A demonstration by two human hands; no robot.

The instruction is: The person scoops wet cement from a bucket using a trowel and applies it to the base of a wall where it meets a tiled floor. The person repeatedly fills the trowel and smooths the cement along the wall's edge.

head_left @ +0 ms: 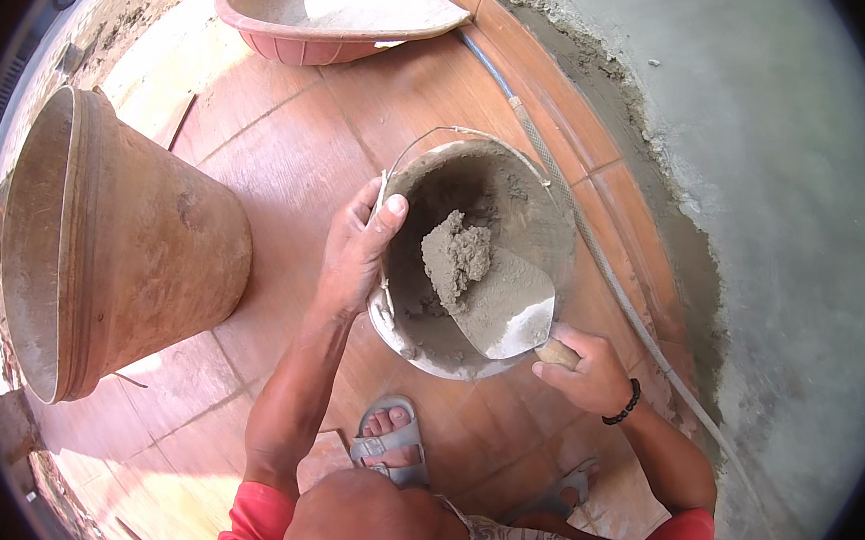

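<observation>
My left hand (pixel 365 230) grips the left side of a round bucket (pixel 541 215) crusted with grey mortar, thumb over its rim by the wire handle. My right hand (pixel 591 371) is closed on the wooden handle of a trowel (pixel 510 316) whose flat metal blade lies inside the bucket. A lump of wet grey mortar (pixel 458 257) sits on the blade's far end, over the dark hollow of the bucket. The bucket is tilted slightly, with more mortar smeared on its inner wall.
A large dirty bucket (pixel 134 239) stands at left, and a reddish broken basin (pixel 308 46) behind. A hose (pixel 613 273) runs along the right over orange tiles (pixel 290 160), beside a grey cement surface (pixel 782 154). My sandalled feet are at the bottom.
</observation>
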